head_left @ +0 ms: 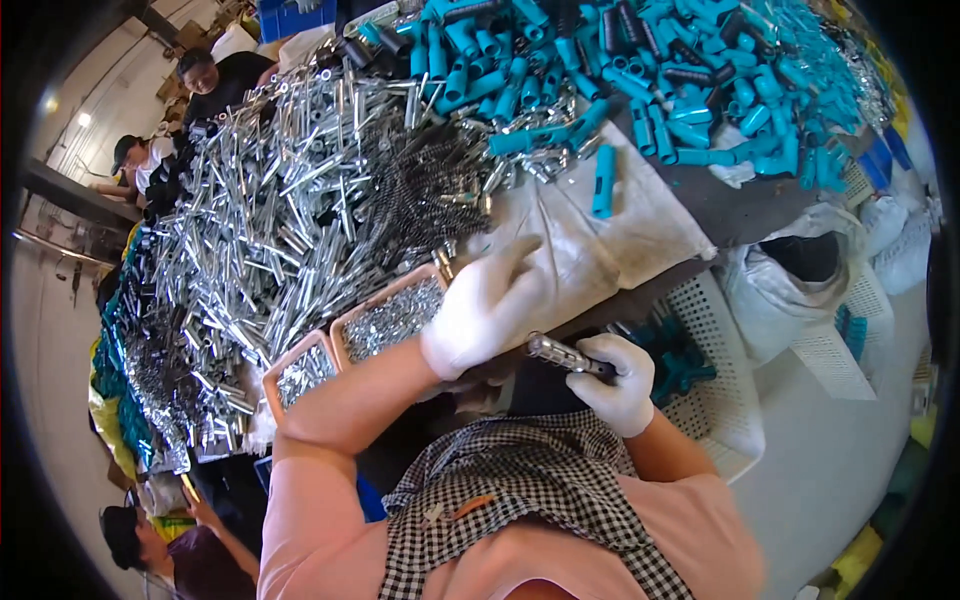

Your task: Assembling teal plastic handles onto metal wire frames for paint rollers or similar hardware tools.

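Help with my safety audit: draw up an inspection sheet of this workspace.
Surface: creased white cloth sheet, a teal plastic tube on it.
Job's things: silver cylindrical metal piece, held.
Clutter: heaped silver metal tubes and teal plastic parts; orange plastic trays of small metal pieces.
Hands: white-gloved left hand open near the sheet; white-gloved right hand closed on the piece.
Cables: nothing seen.
Surroundings: white perforated plastic basket at right; three people at left.

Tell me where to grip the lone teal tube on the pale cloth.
I'd pinch the teal tube across its middle, from above on the near side: it looks slim and straight, and its far end points toward the teal pile.
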A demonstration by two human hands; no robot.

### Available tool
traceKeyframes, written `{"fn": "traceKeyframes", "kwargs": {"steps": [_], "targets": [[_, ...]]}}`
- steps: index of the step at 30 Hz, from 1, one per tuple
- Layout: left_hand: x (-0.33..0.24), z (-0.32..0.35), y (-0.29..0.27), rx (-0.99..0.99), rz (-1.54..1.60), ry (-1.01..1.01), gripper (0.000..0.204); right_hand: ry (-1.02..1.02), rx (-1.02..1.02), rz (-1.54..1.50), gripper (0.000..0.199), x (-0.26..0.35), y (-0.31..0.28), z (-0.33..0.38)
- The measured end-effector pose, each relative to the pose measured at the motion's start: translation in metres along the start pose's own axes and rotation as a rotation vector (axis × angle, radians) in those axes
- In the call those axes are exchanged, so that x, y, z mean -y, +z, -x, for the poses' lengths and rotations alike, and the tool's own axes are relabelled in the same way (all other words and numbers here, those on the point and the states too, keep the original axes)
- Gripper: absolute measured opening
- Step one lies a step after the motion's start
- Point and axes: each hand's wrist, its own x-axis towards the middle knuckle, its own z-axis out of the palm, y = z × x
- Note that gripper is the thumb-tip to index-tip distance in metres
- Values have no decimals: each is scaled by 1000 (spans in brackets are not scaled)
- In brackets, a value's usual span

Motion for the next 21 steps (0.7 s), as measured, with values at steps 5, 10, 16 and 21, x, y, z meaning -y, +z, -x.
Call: {"fn": "traceKeyframes", "kwargs": {"steps": [5,10,16,21], "targets": [[15,-129,83,-99,-565,-33,85,89,-140,35,32,-3,-25,9],[110,-169,103,-159,-496,-239,58,186,-200,-15,28,16,-12,5],[44,-97,14,-146,-213,-110,37,190,-217,64,29,3,-13,12],[2,22,-108,61,-44,-300,33,167,-36,25,29,7,7,-1]]}}
